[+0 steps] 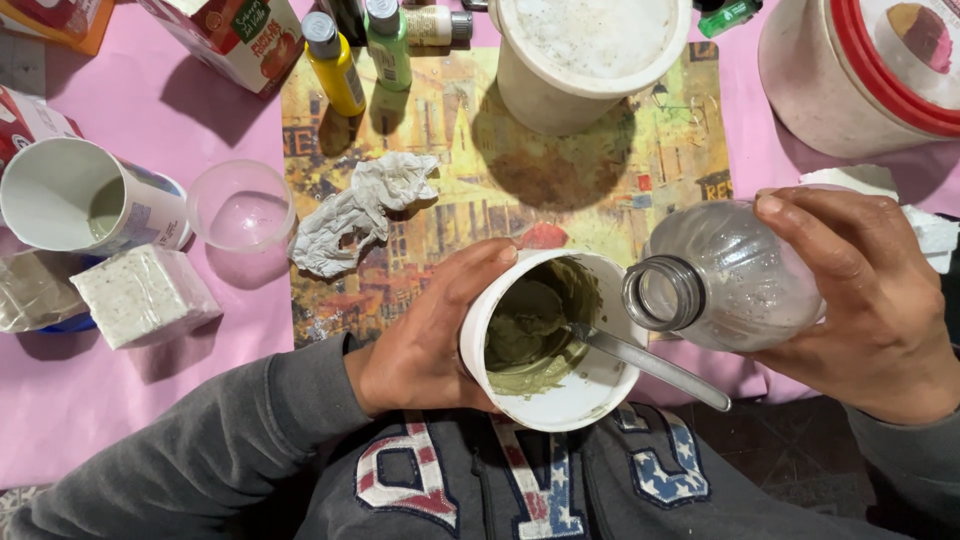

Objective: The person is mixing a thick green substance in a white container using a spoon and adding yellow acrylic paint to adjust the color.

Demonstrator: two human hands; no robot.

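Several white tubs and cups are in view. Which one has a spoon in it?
The white cup gripped by the left hand, tilted, holding green paste. The spoon leans over its rim. The big tub and the side-lying cup have none.

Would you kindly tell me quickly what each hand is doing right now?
Left hand: closed around the white cup of green paste.
Right hand: closed on the tilted clear bottle.

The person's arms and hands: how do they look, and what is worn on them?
Both hands, the left hand and the right hand, are bare, with no gloves, rings or watch in view. Each arm is covered to the wrist by a grey sweatshirt sleeve. The sweatshirt chest carries large appliqué letters in red, white and blue.
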